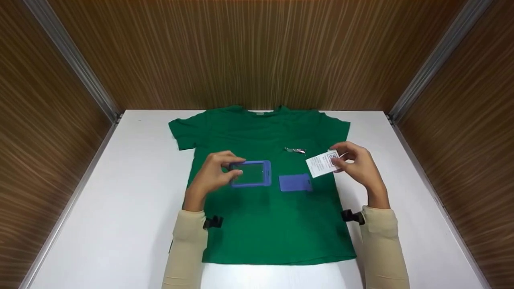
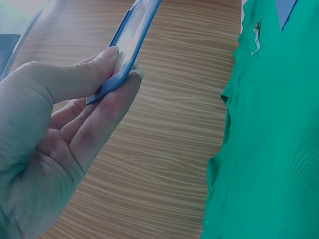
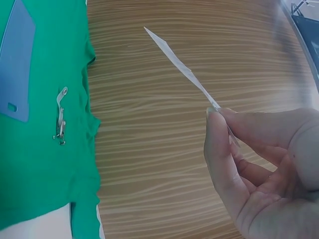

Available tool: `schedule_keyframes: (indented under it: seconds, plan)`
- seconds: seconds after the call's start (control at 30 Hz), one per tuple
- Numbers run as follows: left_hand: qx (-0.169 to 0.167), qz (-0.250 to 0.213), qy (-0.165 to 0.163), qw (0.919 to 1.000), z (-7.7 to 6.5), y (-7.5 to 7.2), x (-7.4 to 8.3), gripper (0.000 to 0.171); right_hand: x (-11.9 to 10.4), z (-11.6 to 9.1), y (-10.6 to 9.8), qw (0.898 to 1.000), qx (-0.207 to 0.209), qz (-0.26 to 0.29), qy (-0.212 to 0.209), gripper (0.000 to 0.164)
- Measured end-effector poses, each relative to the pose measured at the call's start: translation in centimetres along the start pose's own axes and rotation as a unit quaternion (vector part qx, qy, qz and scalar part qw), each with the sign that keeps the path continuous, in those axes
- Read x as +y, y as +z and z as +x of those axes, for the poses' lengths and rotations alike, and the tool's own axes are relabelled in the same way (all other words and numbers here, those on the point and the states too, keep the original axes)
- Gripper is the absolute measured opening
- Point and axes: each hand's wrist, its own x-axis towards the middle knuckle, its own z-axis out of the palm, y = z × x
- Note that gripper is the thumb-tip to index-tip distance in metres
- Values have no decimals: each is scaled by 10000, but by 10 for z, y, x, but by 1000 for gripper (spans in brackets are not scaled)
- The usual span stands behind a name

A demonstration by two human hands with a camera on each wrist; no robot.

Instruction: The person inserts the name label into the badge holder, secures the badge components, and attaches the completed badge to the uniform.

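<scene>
My left hand (image 1: 215, 172) pinches a clear-windowed badge holder frame with a purple-blue rim (image 1: 249, 185) by its left end, above a green T-shirt (image 1: 277, 228). In the left wrist view the same frame (image 2: 130, 55) is seen edge-on between thumb and fingers. My right hand (image 1: 357, 164) pinches a white printed card (image 1: 319, 163) by its right end; the right wrist view shows the card (image 3: 182, 67) thin and slightly bent. Between the hands, a flat purple-blue badge panel (image 1: 295, 182) with a slot at one end lies on the shirt. Behind it lies a small metal-and-clear strap clip (image 1: 296, 150).
The T-shirt lies spread on a white table (image 1: 124, 180), its collar toward the back wall. Wood-grain panels (image 1: 257, 56) stand at the back and on both sides. Each wrist wears a black camera mount (image 1: 213, 222).
</scene>
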Motion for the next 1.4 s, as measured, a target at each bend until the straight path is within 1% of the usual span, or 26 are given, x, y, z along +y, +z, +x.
schedule_keyframes:
  seconds: [0.3,0.4,0.67,0.83,1.0,1.1,1.3,1.33,1.4]
  plan:
    - [-95,158,-9,9998,-1,2,0,27,-2,-3,9,9999,-30,141,5,33]
    - [-84,124,19,9999,-1,2,0,28,-4,-4,11,9998,-10,194,32,33]
    - [-110,67,7,9999,0,3,0,26,-12,-7,20,9993,13,326,-207,30]
    - [-137,52,12,9999,1,3,0,26,-19,-7,25,9987,136,364,-328,29]
    - [-91,74,23,9999,1,3,1,25,-25,-6,28,9975,392,315,-497,29]
    - [-89,101,27,9999,1,4,1,25,-32,-8,30,9963,550,304,-585,30]
    - [-106,88,71,9999,1,7,2,27,-63,-17,34,9944,629,460,-714,29]
    - [-107,104,82,9999,1,7,2,27,-66,-18,35,9941,649,494,-718,29]
    - [-111,130,98,9998,2,8,2,27,-63,-18,39,9934,702,553,-715,29]
